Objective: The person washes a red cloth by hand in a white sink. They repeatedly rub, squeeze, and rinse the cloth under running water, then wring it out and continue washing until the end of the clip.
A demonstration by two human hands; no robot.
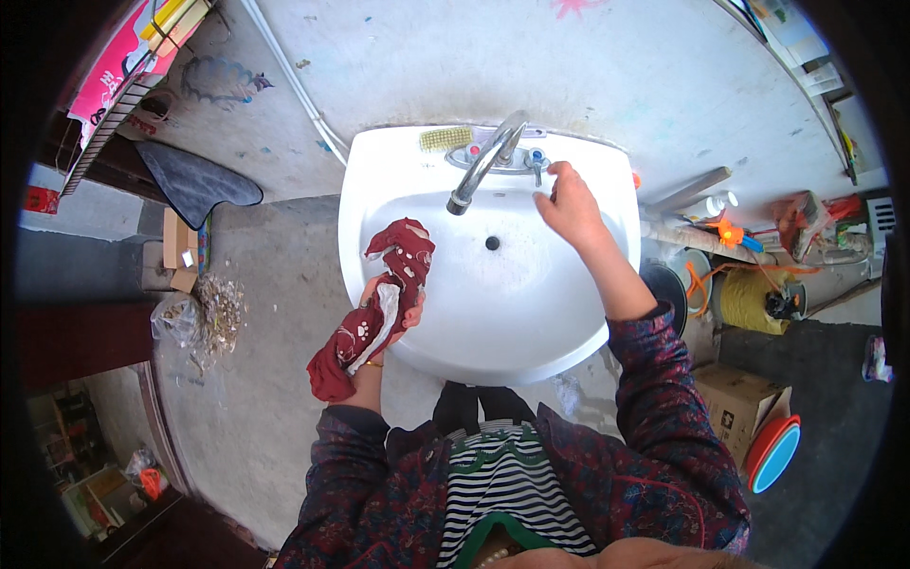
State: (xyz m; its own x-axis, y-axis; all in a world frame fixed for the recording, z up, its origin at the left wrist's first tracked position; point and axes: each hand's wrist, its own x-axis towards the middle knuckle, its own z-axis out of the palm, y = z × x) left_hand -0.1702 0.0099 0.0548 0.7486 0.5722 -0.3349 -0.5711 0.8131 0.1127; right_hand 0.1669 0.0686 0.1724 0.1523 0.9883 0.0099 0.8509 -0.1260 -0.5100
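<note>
My left hand [412, 311] is closed around a bunched dark red cloth [409, 267] with white patterns and a white edge. The cloth hangs over my wrist and over the left side of the white washbasin [526, 299]. My right hand [572, 206] is raised at the basin's back right, its fingers apart, just beside the blue-marked tap handle [538, 167]. Between the hands, the chrome faucet spout [483, 167] arches over the bowl; no flowing water is visible. A red-marked handle [473, 151] sits on the faucet's left.
A yellowish scrubbing brush [446, 139] lies on the basin's back ledge. A pipe [711, 238], a black bucket [665, 291] and a cardboard box [739, 405] stand to the right. Debris [220, 313] and a clear plastic bag [176, 320] lie on the floor at left.
</note>
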